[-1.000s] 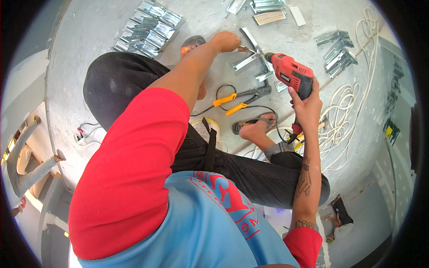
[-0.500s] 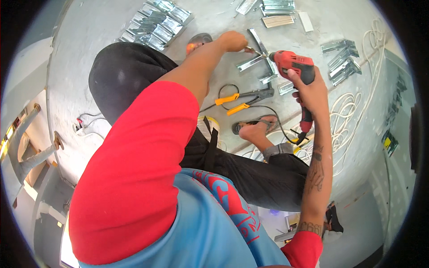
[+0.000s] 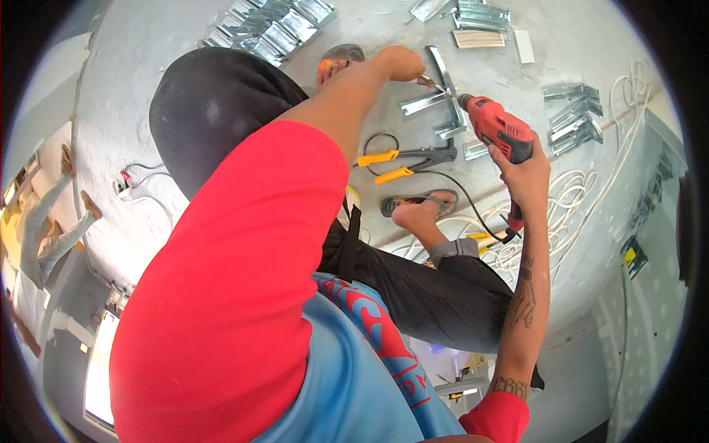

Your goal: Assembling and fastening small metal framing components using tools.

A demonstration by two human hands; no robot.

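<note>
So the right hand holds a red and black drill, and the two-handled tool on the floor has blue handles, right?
Not blue: the head view shows yellow handles on the two-handled tool. The right hand does hold the drill.

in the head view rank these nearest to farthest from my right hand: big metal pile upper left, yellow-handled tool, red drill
1. Red drill: held in the grip of your right hand.
2. Yellow-handled tool: off to that hand's left.
3. Big metal pile: farthest, at the picture's top, left of centre.
</note>
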